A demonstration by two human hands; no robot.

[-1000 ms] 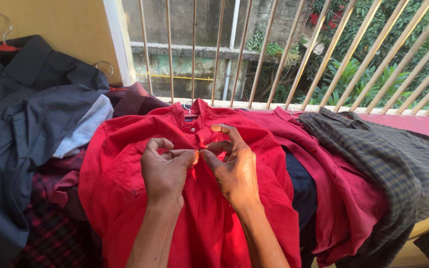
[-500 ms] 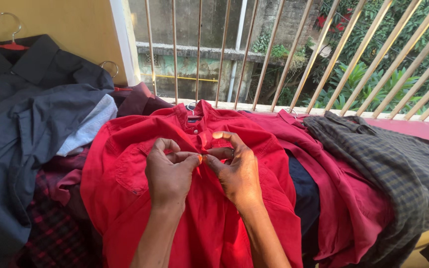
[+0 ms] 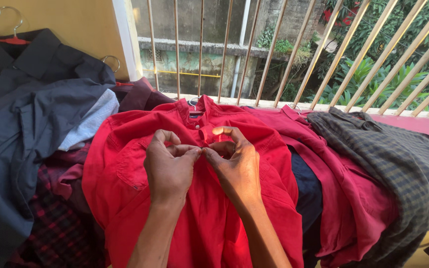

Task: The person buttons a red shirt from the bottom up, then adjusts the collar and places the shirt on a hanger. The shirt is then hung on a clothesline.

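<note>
A bright red shirt (image 3: 125, 164) lies front-up over a pile of clothes, collar toward the window bars. My left hand (image 3: 170, 166) and my right hand (image 3: 237, 166) meet at the shirt's front placket just below the collar. The fingertips of both hands pinch the fabric edges together there. Whatever sits between the fingertips is hidden.
Dark blue shirts on hangers (image 3: 31, 99) are heaped at the left over a red-black plaid garment (image 3: 50, 233). A maroon shirt (image 3: 348, 198) and a dark checked shirt (image 3: 398, 159) lie at the right. Slanted window bars (image 3: 274, 49) stand behind the pile.
Both hands stay on the placket with small finger shifts; the fingertips have drawn closer together. The view has shifted slightly.
</note>
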